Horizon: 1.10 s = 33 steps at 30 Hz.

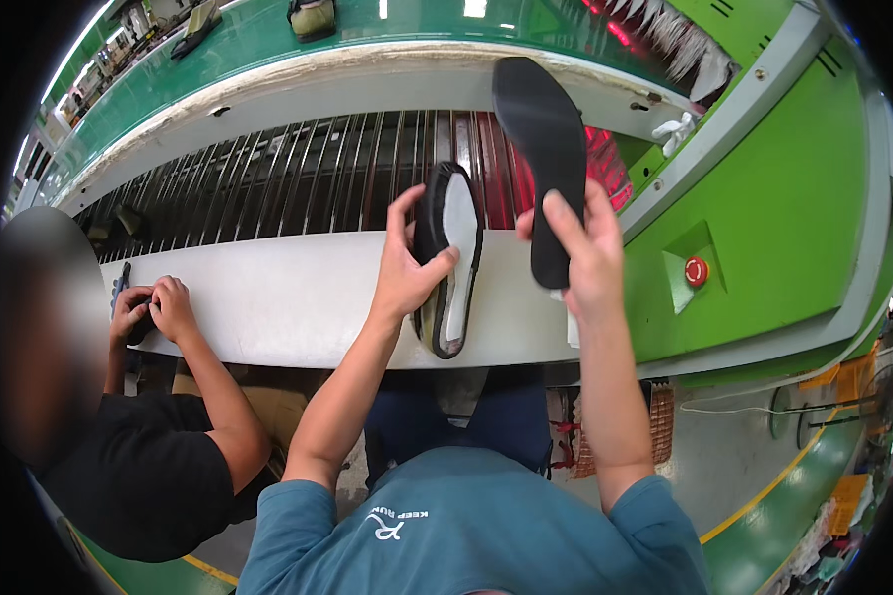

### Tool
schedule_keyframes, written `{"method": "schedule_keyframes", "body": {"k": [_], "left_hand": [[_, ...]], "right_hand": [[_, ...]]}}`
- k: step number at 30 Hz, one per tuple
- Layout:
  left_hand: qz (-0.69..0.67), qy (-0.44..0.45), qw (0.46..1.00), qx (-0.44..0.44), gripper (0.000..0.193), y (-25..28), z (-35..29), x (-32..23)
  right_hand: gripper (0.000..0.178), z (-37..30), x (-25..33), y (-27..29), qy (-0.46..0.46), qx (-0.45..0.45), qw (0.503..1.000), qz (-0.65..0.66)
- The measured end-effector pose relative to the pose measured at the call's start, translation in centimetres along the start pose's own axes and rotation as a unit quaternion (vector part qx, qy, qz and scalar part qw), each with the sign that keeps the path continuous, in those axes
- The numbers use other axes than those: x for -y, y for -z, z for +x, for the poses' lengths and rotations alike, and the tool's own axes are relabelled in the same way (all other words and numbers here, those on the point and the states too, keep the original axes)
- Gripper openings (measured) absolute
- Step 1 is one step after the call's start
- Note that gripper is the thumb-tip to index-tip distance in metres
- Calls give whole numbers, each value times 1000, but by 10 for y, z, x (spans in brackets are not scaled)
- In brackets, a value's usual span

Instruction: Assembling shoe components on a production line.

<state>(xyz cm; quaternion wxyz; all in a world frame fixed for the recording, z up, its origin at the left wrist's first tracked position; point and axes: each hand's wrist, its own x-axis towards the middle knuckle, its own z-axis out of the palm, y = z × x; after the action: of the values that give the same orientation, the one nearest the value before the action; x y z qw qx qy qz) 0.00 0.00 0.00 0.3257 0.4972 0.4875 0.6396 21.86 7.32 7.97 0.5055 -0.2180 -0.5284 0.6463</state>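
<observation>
My left hand [410, 260] is closed around a black shoe upper [433, 213], its pale underside [457, 228] turned toward me and the thumb pressed on that face. The upper stands lengthwise, toe end away from me, over the white ledge. In my right hand [593, 253] is a black shoe sole [544, 139], gripped near its narrower end, with the thumb lying across its smooth face. Its broad end points away from me, above the rollers. Upper and sole are held apart, side by side. The fingers behind each piece are partly hidden.
Beyond the white ledge [268, 297] runs a bed of metal rollers [258, 174], with a dark shoe part [129, 220] at its left. A green machine [764, 258] with a red stop button [697, 272] stands on the right. At left, a co-worker's hands [159, 307] hold a dark piece.
</observation>
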Motion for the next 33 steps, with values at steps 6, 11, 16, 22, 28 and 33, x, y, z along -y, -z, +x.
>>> {"method": "schedule_keyframes", "body": {"k": [6,11,16,22,28,33], "left_hand": [[-33,-66,994,-79,75,2,-19,-24],[-23,-97,993,-58,70,4,-37,-37],[-15,-140,988,-63,63,8,-40,-37],[-75,-92,991,-59,50,6,-38,-52],[-105,-54,992,-42,66,0,-42,-69],[-150,-54,987,-32,79,-4,-42,-64]], "right_hand": [[31,-78,-53,-8,-46,-15,996,74],[32,-108,-66,-15,-48,-10,996,74],[25,-126,-74,-26,-43,20,997,61],[23,-134,-85,-31,-34,42,998,43],[21,-126,-87,-32,-45,67,997,19],[20,-128,-90,-31,-46,69,997,-3]]}}
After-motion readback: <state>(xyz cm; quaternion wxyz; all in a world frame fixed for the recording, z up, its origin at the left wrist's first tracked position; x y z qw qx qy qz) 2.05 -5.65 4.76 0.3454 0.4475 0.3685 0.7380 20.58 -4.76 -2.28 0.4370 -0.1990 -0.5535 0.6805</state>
